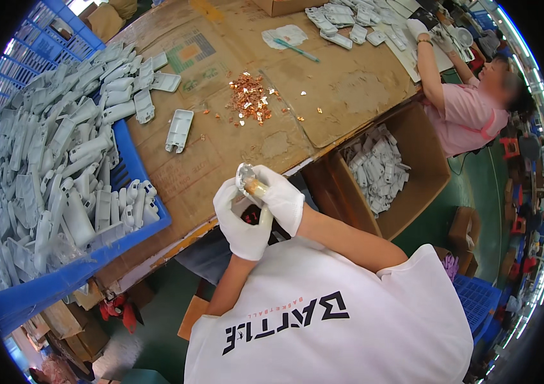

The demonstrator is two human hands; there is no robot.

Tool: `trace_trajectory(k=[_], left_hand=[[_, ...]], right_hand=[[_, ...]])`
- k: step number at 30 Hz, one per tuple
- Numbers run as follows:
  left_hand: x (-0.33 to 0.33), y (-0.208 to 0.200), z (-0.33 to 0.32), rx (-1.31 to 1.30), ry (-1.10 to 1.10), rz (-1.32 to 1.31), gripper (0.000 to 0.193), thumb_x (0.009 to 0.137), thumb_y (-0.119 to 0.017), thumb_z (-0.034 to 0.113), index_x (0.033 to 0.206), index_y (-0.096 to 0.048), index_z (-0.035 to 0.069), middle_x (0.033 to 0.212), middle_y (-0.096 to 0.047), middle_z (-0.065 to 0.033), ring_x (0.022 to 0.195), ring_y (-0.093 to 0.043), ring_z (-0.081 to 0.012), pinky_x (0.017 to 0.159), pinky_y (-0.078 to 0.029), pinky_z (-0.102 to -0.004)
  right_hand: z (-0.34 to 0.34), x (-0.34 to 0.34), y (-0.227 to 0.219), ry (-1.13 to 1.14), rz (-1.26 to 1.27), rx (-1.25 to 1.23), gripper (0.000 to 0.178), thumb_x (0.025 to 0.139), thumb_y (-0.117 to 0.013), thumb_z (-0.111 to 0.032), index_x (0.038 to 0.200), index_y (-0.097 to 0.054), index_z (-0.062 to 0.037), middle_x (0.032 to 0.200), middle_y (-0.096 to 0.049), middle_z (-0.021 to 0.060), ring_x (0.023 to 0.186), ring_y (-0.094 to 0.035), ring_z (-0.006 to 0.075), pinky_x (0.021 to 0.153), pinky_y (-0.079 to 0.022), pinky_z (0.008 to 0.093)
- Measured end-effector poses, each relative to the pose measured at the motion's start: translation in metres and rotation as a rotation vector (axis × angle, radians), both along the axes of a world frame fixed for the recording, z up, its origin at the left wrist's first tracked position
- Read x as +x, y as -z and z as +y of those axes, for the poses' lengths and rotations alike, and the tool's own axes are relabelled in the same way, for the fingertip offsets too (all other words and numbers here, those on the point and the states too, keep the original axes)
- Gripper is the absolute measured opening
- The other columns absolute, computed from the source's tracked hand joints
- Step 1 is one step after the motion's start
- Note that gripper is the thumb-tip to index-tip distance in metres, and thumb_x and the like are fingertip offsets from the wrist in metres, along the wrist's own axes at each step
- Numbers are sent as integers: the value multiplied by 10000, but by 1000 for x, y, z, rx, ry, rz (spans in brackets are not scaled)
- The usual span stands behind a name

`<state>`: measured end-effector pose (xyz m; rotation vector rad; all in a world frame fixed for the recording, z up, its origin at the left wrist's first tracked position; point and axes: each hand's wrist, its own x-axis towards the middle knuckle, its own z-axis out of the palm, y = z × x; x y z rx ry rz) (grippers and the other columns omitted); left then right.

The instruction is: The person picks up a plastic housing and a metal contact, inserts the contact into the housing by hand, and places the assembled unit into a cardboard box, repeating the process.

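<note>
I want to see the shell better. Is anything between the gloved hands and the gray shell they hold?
No. The left hand and right hand grip the gray shell directly, above the table edge. Only the white gloves lie between skin and shell.

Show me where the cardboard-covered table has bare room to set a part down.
Bare cardboard lies between the copper clip pile and the far grey housings, and around the single housing. The blue crate is heaped full; the brown box holds more.
</note>
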<state>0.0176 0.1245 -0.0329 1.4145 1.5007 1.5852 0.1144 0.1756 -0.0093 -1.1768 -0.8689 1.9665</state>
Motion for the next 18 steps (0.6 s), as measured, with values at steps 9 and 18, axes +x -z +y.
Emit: trace_trajectory(k=[9, 18], left_hand=[[-21, -26, 3, -213, 91, 167, 644, 699, -683, -102, 1304, -518, 41, 1190, -531, -133, 1061, -577, -262, 912, -474, -336], [-11, -23, 5, -158, -34, 244, 626, 716, -654, -113, 1308, -515, 35, 1180, -525, -142, 1047, -574, -264, 860, -493, -314]], right_hand=[[-9, -2, -8, 37, -563, 495, 247, 836, -680, -132, 1046, -583, -45, 1091, -522, 121, 1041, -528, 284, 919, -426, 352], [-10, -15, 0, 195, -553, 600, 269, 870, -616, -82, 1129, -543, -57, 1227, -463, 135, 1150, -481, 249, 976, -393, 334]])
